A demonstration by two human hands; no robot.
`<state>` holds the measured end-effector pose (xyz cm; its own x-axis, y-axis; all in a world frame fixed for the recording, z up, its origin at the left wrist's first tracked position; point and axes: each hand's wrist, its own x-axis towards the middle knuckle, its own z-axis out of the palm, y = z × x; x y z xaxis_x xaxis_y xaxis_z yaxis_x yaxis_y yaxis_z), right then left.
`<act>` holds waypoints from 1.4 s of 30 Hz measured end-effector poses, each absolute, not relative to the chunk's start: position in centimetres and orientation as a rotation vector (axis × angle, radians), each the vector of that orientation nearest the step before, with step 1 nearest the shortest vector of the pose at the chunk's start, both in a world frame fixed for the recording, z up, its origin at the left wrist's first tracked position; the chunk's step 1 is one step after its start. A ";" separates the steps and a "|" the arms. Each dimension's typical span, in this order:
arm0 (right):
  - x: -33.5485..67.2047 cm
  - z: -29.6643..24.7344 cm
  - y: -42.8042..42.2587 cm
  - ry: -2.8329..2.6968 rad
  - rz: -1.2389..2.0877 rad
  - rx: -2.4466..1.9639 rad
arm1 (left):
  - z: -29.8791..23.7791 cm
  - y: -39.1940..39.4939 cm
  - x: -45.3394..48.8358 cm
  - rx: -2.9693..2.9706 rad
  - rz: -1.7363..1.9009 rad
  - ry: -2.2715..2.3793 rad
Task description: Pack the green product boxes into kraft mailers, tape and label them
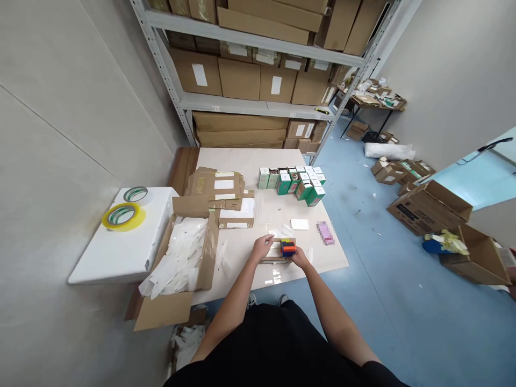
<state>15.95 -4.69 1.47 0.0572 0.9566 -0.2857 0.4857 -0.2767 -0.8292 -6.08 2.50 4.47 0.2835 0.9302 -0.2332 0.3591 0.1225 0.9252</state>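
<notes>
A small flat cardboard box (275, 259) lies near the front edge of the table in front of me. On its right part is a yellow, orange and dark blue tape dispenser (288, 248), with my right hand (299, 257) closed around its right side. My left hand (263, 247) is at the box's left end, fingers curled and pinched together; what they hold, if anything, is too small to make out. Just beyond the box lie a white card (299, 224) and a pink blurred item (325, 233).
Several green-and-white boxes (284, 184) stand at the back right of the table. Flattened cardboard (217, 185) is stacked at the left, beside an open carton (207, 258) of white packing. Tape rolls (123, 216) sit on a white block (108, 258). Shelving (258, 105) rises behind.
</notes>
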 end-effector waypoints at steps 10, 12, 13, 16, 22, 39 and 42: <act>15.8 2.0 -2.8 -1.502 1.110 -1.915 | 8.0 5.9 -3.3 1.528 0.521 1.047; 15.8 1.9 -2.5 -1.486 1.113 -1.910 | 7.9 5.7 -3.2 1.512 0.553 1.109; 15.8 1.8 -2.4 -1.478 1.129 -1.893 | 7.9 5.5 -3.2 1.504 0.564 1.138; 15.7 2.0 -2.6 -1.432 1.253 -1.757 | 8.1 5.2 -3.4 1.464 0.596 1.213; 15.0 3.2 -3.4 -1.369 1.309 -1.570 | 8.2 4.6 -4.1 1.394 0.696 1.270; 16.2 5.5 -2.9 -1.651 0.985 -1.901 | 6.5 1.7 -4.2 1.327 0.804 1.482; 16.8 5.9 -2.6 -1.683 0.951 -1.929 | 6.6 2.0 -4.7 1.293 0.829 1.552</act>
